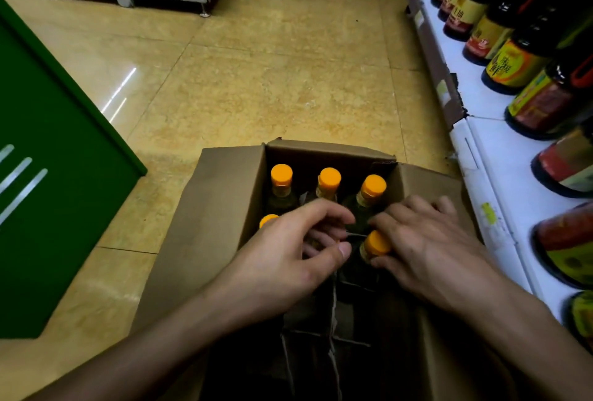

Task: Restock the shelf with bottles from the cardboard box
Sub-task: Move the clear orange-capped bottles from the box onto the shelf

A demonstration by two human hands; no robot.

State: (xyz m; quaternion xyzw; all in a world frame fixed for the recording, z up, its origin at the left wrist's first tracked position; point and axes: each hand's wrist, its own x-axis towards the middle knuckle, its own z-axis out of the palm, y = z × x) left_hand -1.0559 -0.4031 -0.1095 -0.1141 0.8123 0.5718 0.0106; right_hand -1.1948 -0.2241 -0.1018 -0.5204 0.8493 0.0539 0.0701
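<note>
Cardboard box (205, 208) open on the floor (272, 79), flaps spread, just beside the white shelf (500, 182) on the right. Inside, orange-capped bottles upright between card dividers (333, 336): three in the back row (329, 179), one more cap (268, 219) peeking out beside the left hand, nearest cells dark and seemingly empty.

Right hand (423, 246) wrapped round the neck of the front-right bottle (378, 244), thumb just under the cap, fingers over the far side. Left hand (288, 259) curled over the middle cell with fingers tucked down. Anything gripped there hidden beneath them, so impossible to tell.

Probably the lift-out stage, with most of the box left to move across. Plenty to go wrong from here:

- Held by the neck alone, likely heavy with liquid and perhaps slick — apt to slide through the fingers on the way up and drop onto hard tile.
- Snug dividers liable to ride up with a rising bottle and tip its neighbours.
- Hands almost touching over the box, so easy to knock knuckles or clink glass together on a joint lift.
- Shelf front lined with dark sauce bottles (519, 66), leaving little visible room. A careless push there could well send one off the edge.
</note>
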